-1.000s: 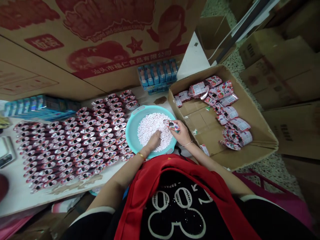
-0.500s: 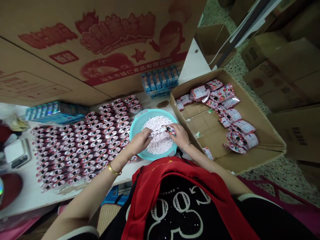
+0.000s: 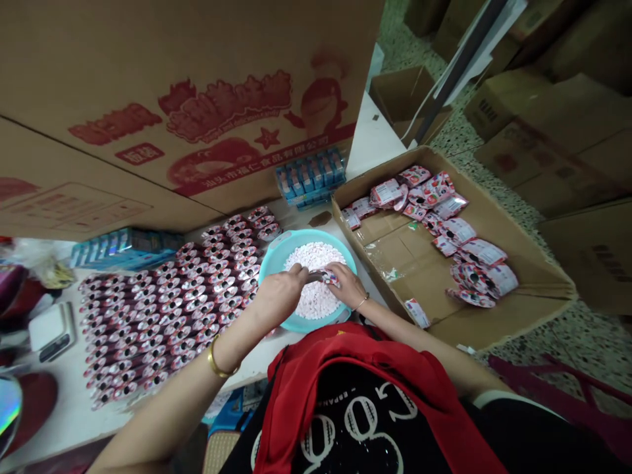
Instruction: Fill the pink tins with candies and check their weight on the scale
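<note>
Basin point(image 3: 270, 259) holding white pellets point(image 3: 316, 306); right-side carton point(image 3: 415, 276) holding packets point(image 3: 481, 253). Right hand point(image 3: 348, 286) grasping packet point(image 3: 330, 278) over basin; left hand point(image 3: 280, 296) curling alongside, grip unclear.

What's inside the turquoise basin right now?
A heap of small, pale pink-white pieces lies in the turquoise basin. The left hand, right hand and a printed packet cover part of the heap; the basin's bottom beneath it can't be seen.

White table point(image 3: 69, 408): turquoise basin point(image 3: 270, 258), packet rows point(image 3: 172, 303), scale point(image 3: 47, 329).
</note>
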Demonstrator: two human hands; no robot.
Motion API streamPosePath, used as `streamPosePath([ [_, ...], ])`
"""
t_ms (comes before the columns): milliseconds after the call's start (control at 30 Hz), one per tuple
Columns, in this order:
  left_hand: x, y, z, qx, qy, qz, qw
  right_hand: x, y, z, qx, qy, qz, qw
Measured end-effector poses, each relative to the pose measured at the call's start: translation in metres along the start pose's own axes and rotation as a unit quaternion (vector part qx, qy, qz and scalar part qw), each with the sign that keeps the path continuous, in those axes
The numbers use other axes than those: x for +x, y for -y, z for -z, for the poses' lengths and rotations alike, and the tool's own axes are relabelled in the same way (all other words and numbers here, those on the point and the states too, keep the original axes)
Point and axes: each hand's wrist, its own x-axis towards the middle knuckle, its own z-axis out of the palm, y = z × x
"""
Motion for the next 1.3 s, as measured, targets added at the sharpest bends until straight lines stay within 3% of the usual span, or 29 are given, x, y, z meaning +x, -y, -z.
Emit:
streamPosePath([
  [200, 0.020, 0.026, -0.027, -0.144, -0.056, -0.070, 0.985, 0.007, 0.019, -0.003, 0.031, -0.015, 0.005, 0.999],
  [300, 0.035, 0.042, -0.036, -0.181, -0.076, -0.097, 0.976, 0.025, 0.025, 0.004, 0.058, -0.032, 0.016, 0.998],
  [367, 0.043, 0.061, -0.035, -0.202, -0.135, -0.074, 0.967, 0.046, 0.017, 0.018, 0.067, -0.073, 0.021, 0.995],
  [467, 0.052, 0.102, -0.032, -0.220, -0.251, 0.044, 0.942, 0.084, -0.018, 0.050, 0.021, -0.176, -0.024, 0.984],
  [533, 0.056, 0.133, -0.037, -0.224, -0.286, 0.125, 0.923, 0.108, -0.051, 0.071, -0.053, -0.207, -0.065, 0.975],
  [633, 0.058, 0.174, -0.057, -0.226, -0.269, 0.179, 0.919, 0.137, -0.097, 0.080, -0.151, -0.146, -0.133, 0.969],
  [767, 0.061, 0.204, -0.096, -0.251, -0.196, 0.189, 0.929, 0.159, -0.126, 0.058, -0.183, -0.069, -0.279, 0.940],
  [933, 0.077, 0.215, -0.128, -0.274, -0.151, 0.213, 0.926, 0.156, -0.133, 0.040, -0.183, -0.087, -0.323, 0.924],
  [1033, 0.082, 0.215, -0.130, -0.278, -0.150, 0.214, 0.924, 0.140, -0.136, 0.042, -0.129, -0.114, -0.291, 0.941],
  [1133, 0.074, 0.206, -0.120, -0.264, -0.207, 0.225, 0.915, 0.119, -0.133, 0.049, -0.059, -0.116, -0.247, 0.960],
  [1200, 0.062, 0.192, -0.112, -0.253, -0.233, 0.190, 0.920, 0.103, -0.124, 0.059, -0.038, -0.146, -0.222, 0.963],
  [1300, 0.047, 0.157, -0.106, -0.255, -0.160, 0.057, 0.952, 0.078, -0.093, 0.080, -0.003, -0.232, -0.162, 0.959],
])
